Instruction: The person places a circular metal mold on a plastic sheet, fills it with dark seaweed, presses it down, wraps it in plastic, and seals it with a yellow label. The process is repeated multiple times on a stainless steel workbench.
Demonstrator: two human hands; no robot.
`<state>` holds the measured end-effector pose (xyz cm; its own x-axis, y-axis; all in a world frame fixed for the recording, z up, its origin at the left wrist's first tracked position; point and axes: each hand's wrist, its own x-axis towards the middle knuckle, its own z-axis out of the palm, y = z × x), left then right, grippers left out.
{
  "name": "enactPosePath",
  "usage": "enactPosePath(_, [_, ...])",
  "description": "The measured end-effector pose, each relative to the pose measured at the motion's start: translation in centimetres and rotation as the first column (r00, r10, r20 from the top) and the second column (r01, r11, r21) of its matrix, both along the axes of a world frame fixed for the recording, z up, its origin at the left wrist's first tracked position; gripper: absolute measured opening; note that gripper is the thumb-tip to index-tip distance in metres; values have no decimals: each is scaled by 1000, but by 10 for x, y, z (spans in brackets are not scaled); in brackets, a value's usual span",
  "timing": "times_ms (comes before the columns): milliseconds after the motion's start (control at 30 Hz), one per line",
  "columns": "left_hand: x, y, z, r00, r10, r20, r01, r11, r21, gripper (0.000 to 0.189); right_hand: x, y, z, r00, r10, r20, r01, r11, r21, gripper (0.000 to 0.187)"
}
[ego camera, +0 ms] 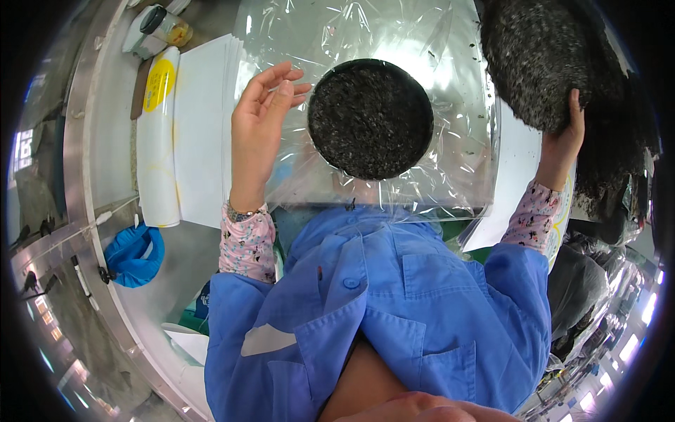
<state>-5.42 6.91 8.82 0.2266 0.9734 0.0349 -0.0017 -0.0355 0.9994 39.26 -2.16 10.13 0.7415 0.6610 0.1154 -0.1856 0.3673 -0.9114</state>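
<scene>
A round, dark-rimmed mould (431, 117) stands in front of me on clear plastic film (295, 31). Black flaky material (370, 120), possibly dried seaweed, fills it nearly to the rim. Just left of the mould, my left hand (263, 108) hovers with loosely bent fingers and holds nothing. On the far right, my right hand (567, 129) grips the near edge of a round, flat cake (532, 58) of the same flakes. Its thumb lies on the visible face; the other fingers are hidden behind. Beneath the film is a pale, shiny flat surface.
More black material (606, 153) is heaped at the right. White paper sheets (203, 132) and a white roll with a yellow label (161, 137) lie at the left. Behind them is a black-lidded jar (171, 29). A blue cloth-like item (134, 253) sits by a metal frame edge (79, 158).
</scene>
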Motion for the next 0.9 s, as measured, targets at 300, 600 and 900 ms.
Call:
enactPosePath(300, [15, -11, -10, 974, -163, -157, 164, 986, -7, 24, -13, -7, -38, 992, -37, -120, 22, 991, -130, 32])
enactPosePath(600, [44, -19, -50, 612, -320, -723, 618, 764, 185, 12, 20, -56, -48, 952, -153, -266, 114, 981, -158, 35])
enactPosePath(900, [53, -18, -50, 505, -323, -800, 645, 757, 102, 15, 8, -69, -72, 890, -340, -303, 262, 926, -270, 39])
